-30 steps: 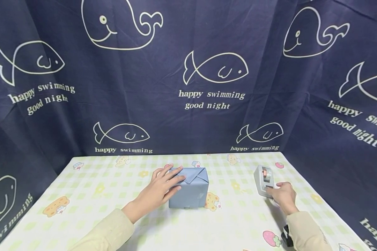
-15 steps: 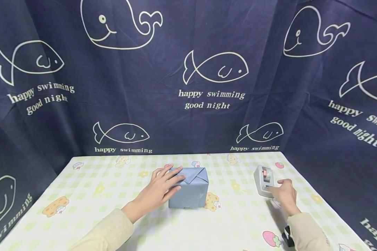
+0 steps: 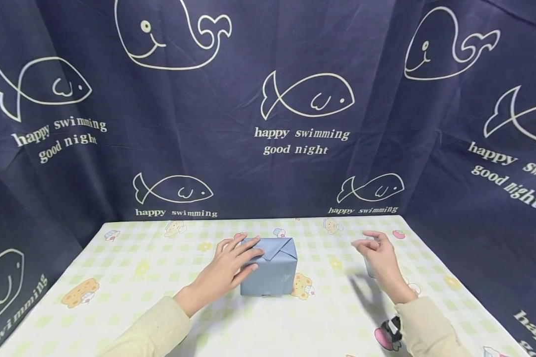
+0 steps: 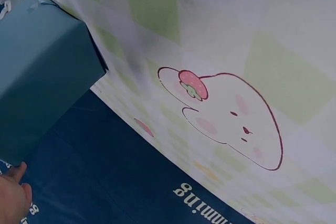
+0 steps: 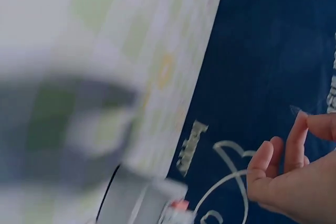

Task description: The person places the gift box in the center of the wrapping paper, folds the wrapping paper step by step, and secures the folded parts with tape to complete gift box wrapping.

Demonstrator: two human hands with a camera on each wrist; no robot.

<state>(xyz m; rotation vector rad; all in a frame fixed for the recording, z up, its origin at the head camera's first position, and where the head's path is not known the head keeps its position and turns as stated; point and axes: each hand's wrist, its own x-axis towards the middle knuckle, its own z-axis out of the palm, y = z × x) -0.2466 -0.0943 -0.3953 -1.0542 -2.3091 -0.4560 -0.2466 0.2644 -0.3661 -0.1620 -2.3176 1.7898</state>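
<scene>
A box wrapped in blue paper (image 3: 268, 277), its top folded into triangular flaps, stands on the table. My left hand (image 3: 225, 265) rests on the left part of its top, fingers spread and fairly straight. In the left wrist view the box (image 4: 44, 66) fills the upper left, with fingertips at its edge. My right hand (image 3: 381, 260) is raised at the right, thumb and forefinger pinching a small clear piece of tape (image 5: 295, 110). Behind that hand the grey tape dispenser (image 3: 368, 267) is mostly hidden; the right wrist view shows the dispenser (image 5: 131, 198) with its orange-red core.
A pale checked cloth with cartoon prints covers the table (image 3: 161, 277). Dark blue curtains (image 3: 232, 163) with fish and whale drawings hang behind and at both sides. A small black-and-white device (image 3: 392, 327) shows by the right sleeve.
My right hand has pulled away from the tape dispenser, rising and shifting left with a piece of tape, and now blocks the dispenser from view. The left hand and box stay put.
</scene>
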